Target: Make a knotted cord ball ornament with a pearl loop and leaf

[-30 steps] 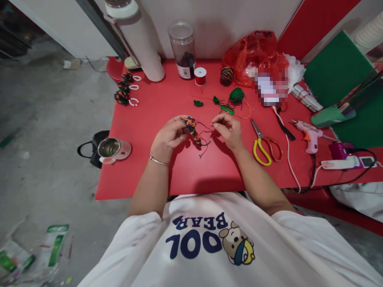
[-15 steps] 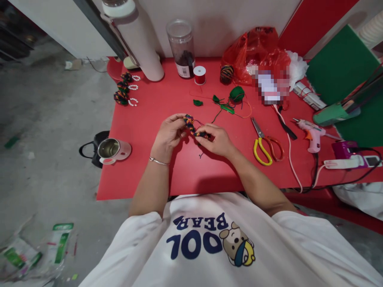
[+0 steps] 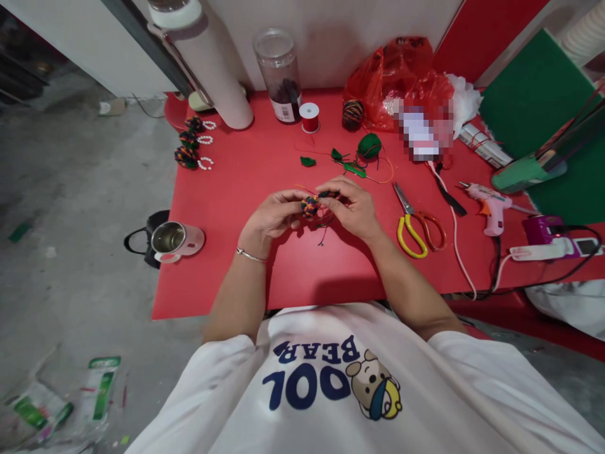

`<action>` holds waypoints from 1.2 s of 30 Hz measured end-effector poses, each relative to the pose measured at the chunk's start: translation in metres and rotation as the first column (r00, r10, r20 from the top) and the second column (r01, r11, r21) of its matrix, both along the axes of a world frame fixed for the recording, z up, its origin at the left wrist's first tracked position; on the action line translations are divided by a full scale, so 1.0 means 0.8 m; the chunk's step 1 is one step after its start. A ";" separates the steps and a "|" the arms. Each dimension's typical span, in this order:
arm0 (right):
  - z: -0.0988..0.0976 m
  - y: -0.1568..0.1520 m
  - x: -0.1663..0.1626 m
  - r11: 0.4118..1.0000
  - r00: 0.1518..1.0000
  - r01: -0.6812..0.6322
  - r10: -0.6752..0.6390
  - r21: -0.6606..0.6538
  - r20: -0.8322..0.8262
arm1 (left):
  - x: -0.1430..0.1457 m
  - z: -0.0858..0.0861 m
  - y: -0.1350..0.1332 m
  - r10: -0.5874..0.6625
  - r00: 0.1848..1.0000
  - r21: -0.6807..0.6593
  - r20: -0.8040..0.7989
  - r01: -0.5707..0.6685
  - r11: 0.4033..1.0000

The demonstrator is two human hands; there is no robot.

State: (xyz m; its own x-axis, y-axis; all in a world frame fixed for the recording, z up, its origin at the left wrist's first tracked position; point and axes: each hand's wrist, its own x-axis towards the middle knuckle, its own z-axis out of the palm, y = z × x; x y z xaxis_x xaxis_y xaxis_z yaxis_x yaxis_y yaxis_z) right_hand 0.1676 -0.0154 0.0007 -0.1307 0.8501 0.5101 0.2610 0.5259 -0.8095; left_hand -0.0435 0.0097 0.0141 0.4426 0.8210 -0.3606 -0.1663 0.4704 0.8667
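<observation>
A small multicoloured yarn piece (image 3: 310, 205), rolled into a tight bundle, sits between both my hands over the red table (image 3: 227, 265). My left hand (image 3: 274, 214) pinches it from the left with closed fingers. My right hand (image 3: 350, 205) closes on its right end, where dark loose threads hang down toward the tabletop. Both wrists rest near the table's middle.
Yellow-and-orange scissors (image 3: 416, 227), a glue gun (image 3: 489, 205), a power strip and cables lie right. Green yarn ball (image 3: 369, 145), red thread spool (image 3: 309, 116), a jar (image 3: 280, 75), a red plastic bag (image 3: 397, 82) stand behind. Finished yarn pieces (image 3: 186, 140) and a metal mug (image 3: 172, 239) sit left.
The yarn piece hung stretched out from my left hand; my right hand came in from the right, took its free end, and the piece is now rolled up compact between both hands.
</observation>
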 end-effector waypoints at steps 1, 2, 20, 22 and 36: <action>0.001 0.000 0.000 1.000 1.000 0.013 -0.013 -0.005 -0.005 | 0.000 -0.001 0.000 -0.006 1.000 0.002 0.002 0.006 1.000; 0.002 0.000 0.000 1.000 1.000 0.023 -0.023 -0.013 -0.006 | 0.000 -0.002 0.000 -0.012 1.000 0.004 0.005 0.012 1.000; -0.012 0.006 -0.011 0.952 0.991 0.068 -0.098 -0.299 -0.089 | 0.007 0.000 -0.007 -0.015 0.994 0.120 0.111 0.001 0.993; -0.016 0.008 -0.010 0.949 0.990 0.062 -0.099 -0.310 -0.105 | 0.007 -0.002 -0.008 0.017 0.995 0.133 0.093 -0.030 0.991; -0.015 0.027 0.041 0.899 0.921 -0.050 -0.128 -0.435 -0.369 | -0.002 0.004 -0.003 0.059 0.995 0.111 0.086 -0.069 0.991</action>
State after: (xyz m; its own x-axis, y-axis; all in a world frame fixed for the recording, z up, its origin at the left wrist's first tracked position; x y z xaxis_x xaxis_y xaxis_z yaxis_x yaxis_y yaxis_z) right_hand 0.2004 0.0059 -0.0113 0.0348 0.9946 0.0975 -0.0989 0.1005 -0.9900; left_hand -0.0449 0.0070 0.0174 0.4122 0.8820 -0.2284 -0.2655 0.3561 0.8960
